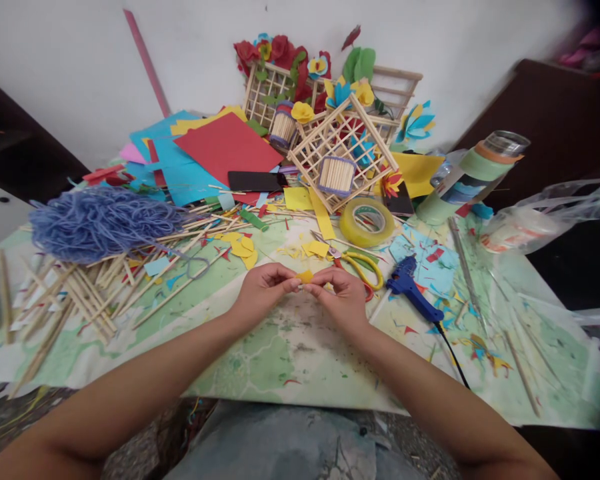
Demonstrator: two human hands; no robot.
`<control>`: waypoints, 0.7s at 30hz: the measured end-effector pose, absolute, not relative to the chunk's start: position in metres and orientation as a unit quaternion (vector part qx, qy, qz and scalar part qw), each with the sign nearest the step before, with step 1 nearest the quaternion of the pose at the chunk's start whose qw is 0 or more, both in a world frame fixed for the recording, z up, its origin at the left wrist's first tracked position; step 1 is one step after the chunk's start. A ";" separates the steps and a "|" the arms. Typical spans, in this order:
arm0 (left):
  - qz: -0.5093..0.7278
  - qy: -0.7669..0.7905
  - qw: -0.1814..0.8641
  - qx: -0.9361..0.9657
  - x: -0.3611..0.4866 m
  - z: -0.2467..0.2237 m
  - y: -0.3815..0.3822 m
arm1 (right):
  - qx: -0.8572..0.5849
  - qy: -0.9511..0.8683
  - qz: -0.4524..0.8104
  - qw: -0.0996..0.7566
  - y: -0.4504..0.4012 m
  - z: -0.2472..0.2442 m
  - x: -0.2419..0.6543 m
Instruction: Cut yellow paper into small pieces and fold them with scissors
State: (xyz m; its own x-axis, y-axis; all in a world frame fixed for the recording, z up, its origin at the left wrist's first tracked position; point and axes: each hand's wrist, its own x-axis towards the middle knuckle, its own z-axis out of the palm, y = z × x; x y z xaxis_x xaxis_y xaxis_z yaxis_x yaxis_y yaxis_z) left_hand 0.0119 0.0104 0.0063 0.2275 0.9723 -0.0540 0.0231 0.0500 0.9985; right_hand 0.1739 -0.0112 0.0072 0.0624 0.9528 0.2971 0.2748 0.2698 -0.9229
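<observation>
My left hand point(263, 291) and my right hand point(341, 297) meet over the middle of the table, each pinching one side of a small yellow paper piece point(305, 276). Just beyond the right hand lie yellow-handled scissors point(364, 265), partly over a red handle. Yellow petal-shaped cutouts point(242, 248) rest beyond the left hand, and yellow scraps point(316, 249) lie ahead of the fingers. To the right of my right hand is a blue glue gun point(414, 290) with its black cord.
Blue yarn point(105, 223) and wooden sticks point(80, 300) cover the left side. Behind are red paper point(227, 150), a dark phone point(257, 181), stick lattices point(343, 153) with paper flowers, and yellow tape point(367, 223). A bottle point(473, 173) and a plastic bag point(540, 220) stand right.
</observation>
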 end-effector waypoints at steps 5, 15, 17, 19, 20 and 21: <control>0.423 0.468 0.568 0.528 0.013 0.005 0.010 | -0.521 -0.586 0.335 0.522 -0.010 0.004 0.173; 0.456 0.458 0.572 0.506 0.013 0.006 0.012 | -0.520 -0.570 0.363 0.522 -0.008 -0.002 0.170; 0.459 0.462 0.566 0.505 0.013 0.005 0.013 | -0.520 -0.568 0.374 0.516 -0.008 -0.003 0.170; 0.458 0.462 0.568 0.504 0.012 0.005 0.014 | -0.522 -0.578 0.394 0.488 -0.008 -0.003 0.170; 0.457 0.461 0.570 0.504 0.012 0.004 0.014 | -0.522 -0.587 0.401 0.472 -0.008 -0.003 0.170; 0.456 0.460 0.572 0.503 0.012 0.004 0.014 | -0.521 -0.598 0.403 0.457 -0.008 -0.002 0.170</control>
State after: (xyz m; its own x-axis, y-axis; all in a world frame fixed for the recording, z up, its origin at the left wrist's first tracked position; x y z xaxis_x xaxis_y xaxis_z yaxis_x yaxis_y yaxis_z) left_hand 0.0117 0.0138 0.0044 0.1607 0.9847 -0.0678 -0.0589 0.0781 0.9952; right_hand 0.1703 -0.0081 -0.0018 -0.0398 0.9910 0.1276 0.2549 0.1336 -0.9577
